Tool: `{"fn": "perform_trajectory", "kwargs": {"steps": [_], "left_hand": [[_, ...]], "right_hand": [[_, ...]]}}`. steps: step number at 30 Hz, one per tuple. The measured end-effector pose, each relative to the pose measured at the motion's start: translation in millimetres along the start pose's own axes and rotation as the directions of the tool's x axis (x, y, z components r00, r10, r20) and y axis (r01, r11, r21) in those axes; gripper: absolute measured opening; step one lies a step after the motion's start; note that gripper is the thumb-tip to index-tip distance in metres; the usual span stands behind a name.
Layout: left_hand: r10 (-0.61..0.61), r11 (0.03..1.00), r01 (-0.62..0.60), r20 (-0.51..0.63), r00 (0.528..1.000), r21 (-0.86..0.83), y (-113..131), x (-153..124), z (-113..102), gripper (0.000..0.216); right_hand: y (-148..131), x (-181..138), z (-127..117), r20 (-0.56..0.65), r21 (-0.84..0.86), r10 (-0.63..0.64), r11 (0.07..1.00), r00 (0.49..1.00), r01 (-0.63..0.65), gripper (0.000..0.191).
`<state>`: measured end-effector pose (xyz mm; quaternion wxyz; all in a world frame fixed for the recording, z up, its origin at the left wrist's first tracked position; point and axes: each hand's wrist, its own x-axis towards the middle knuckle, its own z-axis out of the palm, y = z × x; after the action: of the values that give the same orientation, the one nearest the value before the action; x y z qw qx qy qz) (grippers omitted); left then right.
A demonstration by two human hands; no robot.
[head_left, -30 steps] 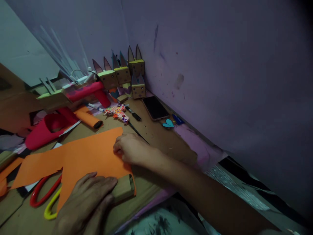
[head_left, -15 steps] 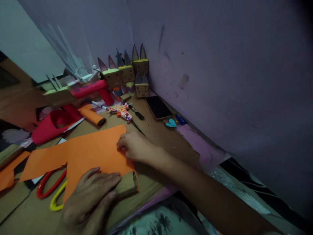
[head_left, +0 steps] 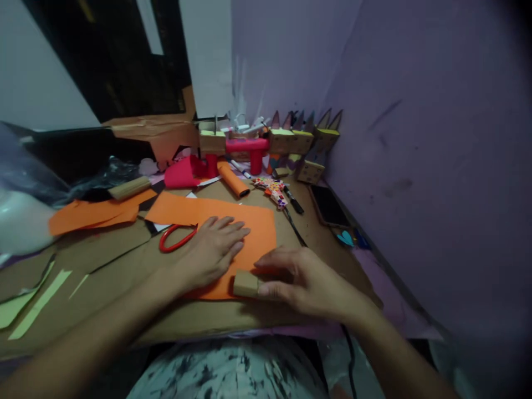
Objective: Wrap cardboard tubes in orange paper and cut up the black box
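An orange paper sheet point(head_left: 233, 219) lies on the brown cardboard work surface point(head_left: 124, 260) in front of me. My left hand point(head_left: 211, 249) rests flat on the sheet with its fingers stretched out. My right hand point(head_left: 305, 280) is at the sheet's near right corner, its thumb and fingers closed round a small brown cardboard block point(head_left: 246, 284) that sits on the paper's edge. Red-handled scissors point(head_left: 177, 239) poke out from under the sheet, just left of my left hand.
Behind the sheet are an orange paper roll point(head_left: 233, 180), a red glue gun point(head_left: 249, 149), a patterned tool point(head_left: 272, 188), a black pen point(head_left: 294, 202) and cardboard boxes with pointed ears point(head_left: 305, 141). A phone point(head_left: 330, 205) lies by the purple wall. More orange scraps point(head_left: 89, 213) lie at left.
The view swung left and squared up with the table. My left hand moved up onto the middle of the sheet. My right hand shifted from the sheet's right edge to the cardboard block.
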<state>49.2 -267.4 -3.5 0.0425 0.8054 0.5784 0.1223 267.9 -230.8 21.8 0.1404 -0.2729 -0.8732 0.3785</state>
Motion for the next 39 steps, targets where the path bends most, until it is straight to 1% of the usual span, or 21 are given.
{"fn": "perform_trajectory", "kwargs": {"steps": [2, 3, 6, 10, 19, 27, 32, 39], "left_hand": [[0.021, 0.998, -0.023, 0.045, 0.999, 0.051, 0.3, -0.7, 9.9, 0.041], [0.033, 0.997, -0.037, 0.056, 0.998, 0.074, 1.4, -1.8, 14.5, 0.041], [0.065, 0.984, -0.074, 0.065, 0.996, 0.159, 4.7, -4.4, 24.3, 0.041], [0.1, 0.968, -0.111, 0.059, 0.993, 0.223, 3.9, -4.3, 29.7, 0.041], [0.12, 0.959, -0.131, 0.059, 0.991, 0.25, 0.9, -3.5, 31.7, 0.04], [0.117, 0.962, -0.127, 0.056, 0.992, 0.24, 1.0, -3.2, 30.8, 0.041], [0.112, 0.968, -0.124, 0.065, 0.992, 0.22, 1.0, -3.4, 30.8, 0.042], [0.117, 0.965, -0.128, 0.063, 0.991, 0.23, 0.4, -3.2, 30.8, 0.041]], "right_hand": [[-1.7, 1.9, 6.7, 0.085, -0.053, -0.013, 0.998, 0.996, 0.017, 0.03], [-1.4, 3.6, 9.5, 0.104, -0.08, -0.013, 0.997, 0.995, 0.021, 0.032], [2.6, 7.7, 14.5, 0.12, -0.117, -0.01, 0.993, 0.993, 0.024, 0.03], [7.7, 6.6, 17.1, 0.129, -0.086, -0.007, 0.996, 0.992, 0.018, 0.029], [11.4, 6.1, 19.9, 0.116, -0.038, -0.056, 0.997, 0.992, 0.061, 0.023], [11.5, 7.3, 18.9, 0.124, -0.085, -0.1, 0.99, 0.987, 0.111, 0.019], [13.1, 7.8, 18.5, 0.127, -0.072, -0.112, 0.99, 0.986, 0.121, 0.02], [14.4, 8.3, 17.9, 0.129, -0.052, -0.134, 0.989, 0.982, 0.142, 0.014]]}}
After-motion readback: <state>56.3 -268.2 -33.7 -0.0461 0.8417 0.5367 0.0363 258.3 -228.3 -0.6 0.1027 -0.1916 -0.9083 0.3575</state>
